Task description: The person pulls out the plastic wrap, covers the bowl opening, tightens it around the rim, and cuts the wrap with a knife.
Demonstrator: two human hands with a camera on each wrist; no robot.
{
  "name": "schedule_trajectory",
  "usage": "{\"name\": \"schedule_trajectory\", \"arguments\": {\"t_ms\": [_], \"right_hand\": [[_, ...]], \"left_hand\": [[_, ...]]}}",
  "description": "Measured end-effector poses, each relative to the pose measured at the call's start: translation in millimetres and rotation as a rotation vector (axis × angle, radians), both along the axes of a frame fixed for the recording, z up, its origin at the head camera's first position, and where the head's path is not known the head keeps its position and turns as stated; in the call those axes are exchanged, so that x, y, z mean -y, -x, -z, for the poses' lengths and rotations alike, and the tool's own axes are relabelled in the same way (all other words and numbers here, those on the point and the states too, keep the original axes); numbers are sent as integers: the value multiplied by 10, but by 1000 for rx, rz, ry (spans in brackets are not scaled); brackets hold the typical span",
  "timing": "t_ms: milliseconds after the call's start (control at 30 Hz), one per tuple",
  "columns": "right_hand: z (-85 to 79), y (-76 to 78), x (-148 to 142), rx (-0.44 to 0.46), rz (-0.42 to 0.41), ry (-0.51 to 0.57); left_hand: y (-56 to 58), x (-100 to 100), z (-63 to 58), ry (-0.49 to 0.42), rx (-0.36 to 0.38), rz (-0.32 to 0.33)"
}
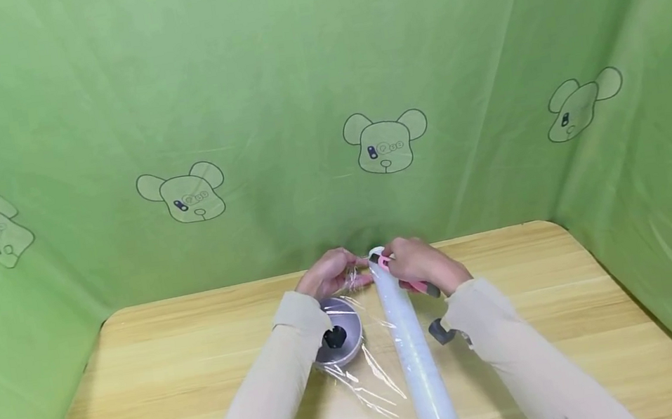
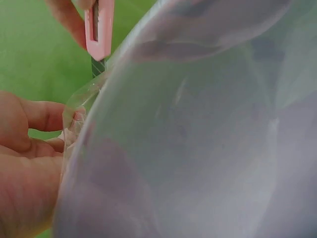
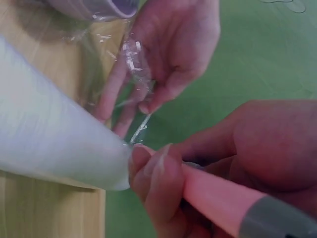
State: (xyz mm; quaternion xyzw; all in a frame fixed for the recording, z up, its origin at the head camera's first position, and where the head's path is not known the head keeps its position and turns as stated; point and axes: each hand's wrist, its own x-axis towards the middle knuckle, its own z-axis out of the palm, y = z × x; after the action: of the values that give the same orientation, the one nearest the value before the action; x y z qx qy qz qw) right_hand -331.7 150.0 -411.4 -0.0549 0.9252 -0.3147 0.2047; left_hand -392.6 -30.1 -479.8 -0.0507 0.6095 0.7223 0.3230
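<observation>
A roll of cling film (image 1: 414,348) lies lengthwise on the table, with a clear sheet of it drawn left across a lavender bowl (image 1: 356,327). At the far end of the roll my left hand (image 1: 331,272) pinches the edge of the bunched film (image 3: 133,57) between thumb and fingers. My right hand (image 1: 423,265) grips a pink utility knife (image 3: 218,198) with a grey end, close by the roll's far end. In the left wrist view the knife's blade (image 2: 98,67) is out and points down at the film's edge; the bowl's side fills most of that view.
The wooden table (image 1: 173,379) ends just beyond my hands, its far edge against a green curtain (image 1: 271,105) printed with bear heads. Both sleeved forearms reach in from the front, one on each side of the roll.
</observation>
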Motion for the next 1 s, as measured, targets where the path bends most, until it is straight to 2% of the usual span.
{"name": "schedule_trajectory", "arguments": {"t_ms": [200,400,533,667,833,1000], "right_hand": [[-68,-70,-109,24,-24,50],[-8,-23,-166,17,-23,81],[22,14,-172,-10,-34,66],[18,45,-146,-53,-47,-26],[-38,92,-71,-121,-80,-190],[-54,121,-22,-150,-78,-256]], "left_hand": [[-18,-27,-27,-4,4,-5],[-41,-32,-28,-15,12,21],[-35,-27,-19,30,-17,28],[-43,-24,-26,66,-41,39],[-54,-30,-30,61,-51,37],[-61,-57,-38,49,-69,42]]}}
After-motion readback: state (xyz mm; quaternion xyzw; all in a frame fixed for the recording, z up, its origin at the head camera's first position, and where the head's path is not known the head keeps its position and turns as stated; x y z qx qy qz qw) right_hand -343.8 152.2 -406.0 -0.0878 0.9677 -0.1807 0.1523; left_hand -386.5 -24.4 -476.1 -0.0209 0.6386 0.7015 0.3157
